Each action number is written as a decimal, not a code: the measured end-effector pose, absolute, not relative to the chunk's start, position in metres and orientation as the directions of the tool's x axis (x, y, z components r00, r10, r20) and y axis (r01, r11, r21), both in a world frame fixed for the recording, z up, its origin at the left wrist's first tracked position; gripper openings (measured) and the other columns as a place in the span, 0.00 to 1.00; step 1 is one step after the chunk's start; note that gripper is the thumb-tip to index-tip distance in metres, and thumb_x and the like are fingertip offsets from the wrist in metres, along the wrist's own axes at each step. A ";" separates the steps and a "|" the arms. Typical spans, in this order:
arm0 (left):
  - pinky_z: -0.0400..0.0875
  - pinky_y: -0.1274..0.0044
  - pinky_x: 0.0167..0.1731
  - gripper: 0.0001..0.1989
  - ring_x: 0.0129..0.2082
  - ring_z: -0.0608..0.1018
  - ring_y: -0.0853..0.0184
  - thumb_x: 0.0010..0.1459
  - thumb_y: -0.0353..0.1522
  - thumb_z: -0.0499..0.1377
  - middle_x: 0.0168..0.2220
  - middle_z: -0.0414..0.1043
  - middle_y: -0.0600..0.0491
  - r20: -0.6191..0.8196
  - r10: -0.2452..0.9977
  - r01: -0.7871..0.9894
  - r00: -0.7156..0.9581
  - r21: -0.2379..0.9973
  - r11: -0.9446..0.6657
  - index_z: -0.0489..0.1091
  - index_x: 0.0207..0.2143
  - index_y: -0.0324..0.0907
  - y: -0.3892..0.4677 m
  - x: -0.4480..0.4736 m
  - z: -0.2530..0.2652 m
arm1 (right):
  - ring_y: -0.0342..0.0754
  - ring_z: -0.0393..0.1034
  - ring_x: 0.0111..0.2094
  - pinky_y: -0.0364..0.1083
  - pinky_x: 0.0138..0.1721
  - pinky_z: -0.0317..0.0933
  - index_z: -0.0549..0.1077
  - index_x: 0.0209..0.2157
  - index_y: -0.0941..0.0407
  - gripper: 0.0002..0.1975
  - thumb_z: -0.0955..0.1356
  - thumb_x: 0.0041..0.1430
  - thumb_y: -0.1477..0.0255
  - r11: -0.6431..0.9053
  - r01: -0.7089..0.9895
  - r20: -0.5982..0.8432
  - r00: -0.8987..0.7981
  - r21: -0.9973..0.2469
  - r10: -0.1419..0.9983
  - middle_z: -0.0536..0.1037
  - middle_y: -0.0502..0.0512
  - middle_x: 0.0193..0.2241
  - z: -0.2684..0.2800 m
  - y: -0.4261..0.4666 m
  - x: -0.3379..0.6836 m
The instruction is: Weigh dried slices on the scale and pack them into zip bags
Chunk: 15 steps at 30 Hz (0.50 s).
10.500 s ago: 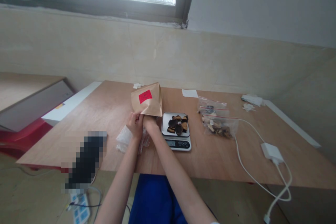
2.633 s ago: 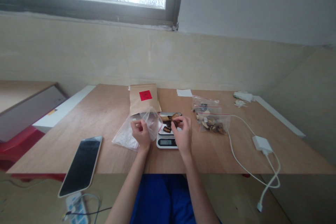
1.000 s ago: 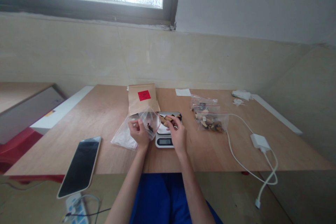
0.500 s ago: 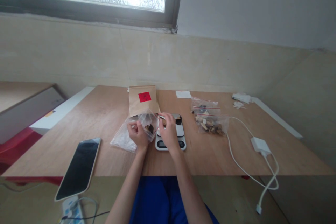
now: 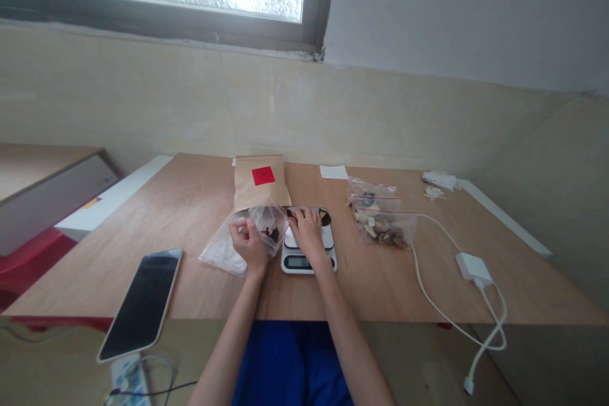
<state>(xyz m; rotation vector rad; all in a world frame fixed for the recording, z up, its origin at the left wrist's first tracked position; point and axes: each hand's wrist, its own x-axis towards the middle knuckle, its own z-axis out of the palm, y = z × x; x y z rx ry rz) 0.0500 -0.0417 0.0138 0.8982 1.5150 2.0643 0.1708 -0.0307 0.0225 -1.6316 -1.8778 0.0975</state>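
Dried slices, curled and leathery, dark brown to black with paler tan faces, lie in two places near the middle of a wooden table [image 5: 380, 288]. A few dark pieces [image 5: 272, 234] sit inside a thin clear bag [image 5: 264, 210], its red-lined mouth facing right. The others are on the plate of a white kitchen scale [image 5: 328, 262] just right of the bag; one black-edged slice [image 5: 325, 217] shows at the plate's far right corner.

The left hand [image 5: 250, 247] pinches the bag's left side, thumb and fingers closed together. The right hand [image 5: 307, 228] is over the plate, fingers curved down at slices on its far left; whether they grip one cannot be told.

The bag's mouth is just beside the scale's left edge. Behind the bag, a brown paper pouch [image 5: 259, 193] with a red label closes off the far side. A strip of wood separates the scale from filled zip bags [image 5: 384, 225] on the right. A wider stretch runs left to a phone [image 5: 141, 304] overhanging the table's near edge, and another strip lies between scale and near edge.
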 end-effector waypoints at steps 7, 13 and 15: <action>0.52 0.83 0.17 0.10 0.13 0.58 0.77 0.54 0.38 0.53 0.14 0.52 0.65 0.248 0.669 0.027 -0.701 0.946 -0.323 0.56 0.26 0.43 -0.041 0.050 0.013 | 0.57 0.64 0.44 0.57 0.45 0.58 0.70 0.40 0.56 0.08 0.65 0.57 0.73 0.126 0.801 0.341 0.102 -0.585 0.935 0.71 0.63 0.39 0.034 -0.037 0.169; 0.53 0.83 0.16 0.10 0.13 0.59 0.76 0.53 0.38 0.54 0.14 0.54 0.65 0.248 0.670 0.023 -0.700 0.945 -0.326 0.57 0.26 0.43 -0.041 0.050 0.013 | 0.51 0.69 0.42 0.47 0.41 0.62 0.66 0.46 0.58 0.13 0.60 0.61 0.69 0.249 0.574 0.360 0.085 -0.780 0.929 0.75 0.60 0.40 0.064 -0.058 0.164; 0.54 0.83 0.15 0.10 0.13 0.60 0.76 0.53 0.39 0.54 0.14 0.55 0.64 0.239 0.677 0.006 -0.696 0.945 -0.327 0.56 0.26 0.43 -0.042 0.051 0.014 | 0.49 0.71 0.39 0.45 0.38 0.62 0.66 0.46 0.56 0.14 0.60 0.61 0.67 0.257 0.555 0.308 -0.002 -0.791 0.952 0.76 0.58 0.39 0.076 -0.064 0.159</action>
